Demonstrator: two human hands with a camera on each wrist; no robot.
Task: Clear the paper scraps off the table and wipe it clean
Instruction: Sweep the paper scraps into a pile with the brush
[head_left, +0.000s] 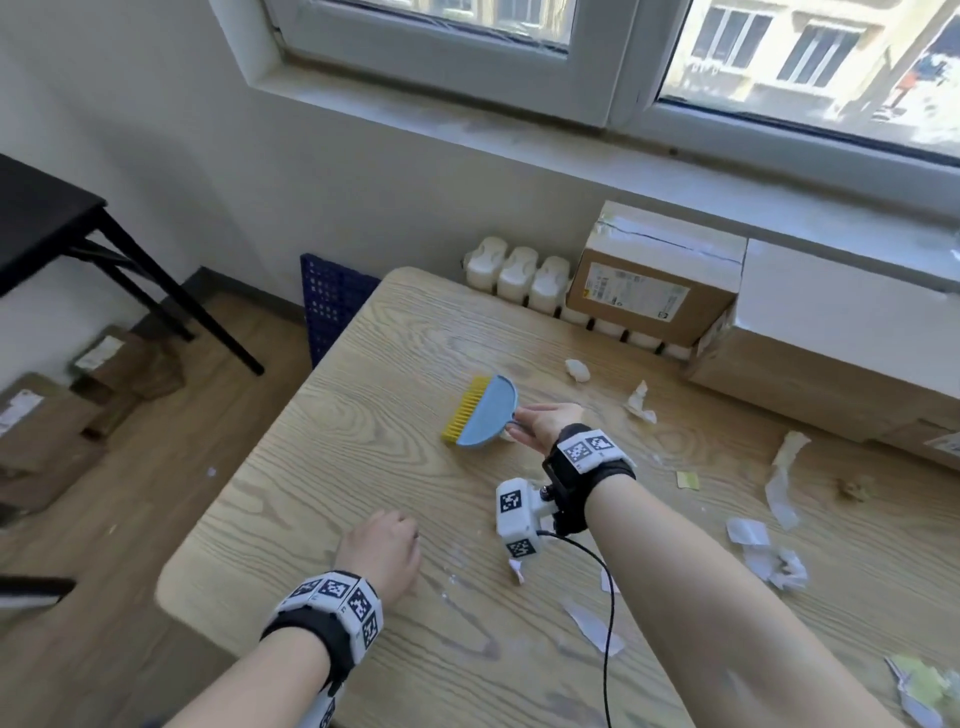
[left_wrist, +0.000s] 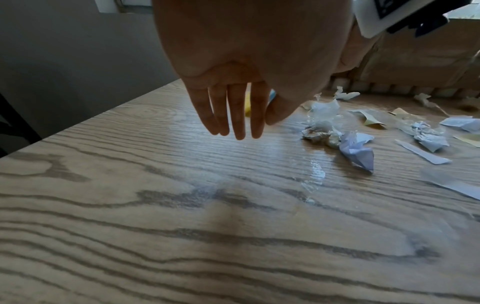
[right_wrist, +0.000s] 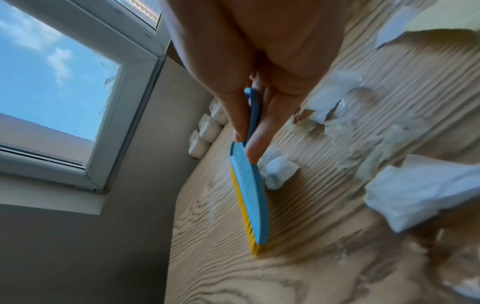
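A small blue brush (head_left: 485, 415) (right_wrist: 249, 191) with yellow bristles is tipped on edge above the wooden table (head_left: 363, 467), bristles pointing left. My right hand (head_left: 545, 423) (right_wrist: 249, 115) grips its handle between thumb and fingers. My left hand (head_left: 382, 545) (left_wrist: 233, 111) hovers low over the near left part of the table, fingers straight and together, holding nothing. Paper scraps (head_left: 769, 556) (left_wrist: 355, 150) (right_wrist: 415, 189), white, crumpled or in strips, lie scattered over the right half of the table. A wet smear (left_wrist: 314, 174) shines on the wood near the scraps.
A cardboard box (head_left: 654, 275) and a row of white containers (head_left: 519, 275) stand against the wall at the table's far edge. A blue crate (head_left: 332, 301) leans beside the table's left side. A black table (head_left: 47, 218) and flattened cardboard (head_left: 57, 415) occupy the floor at left.
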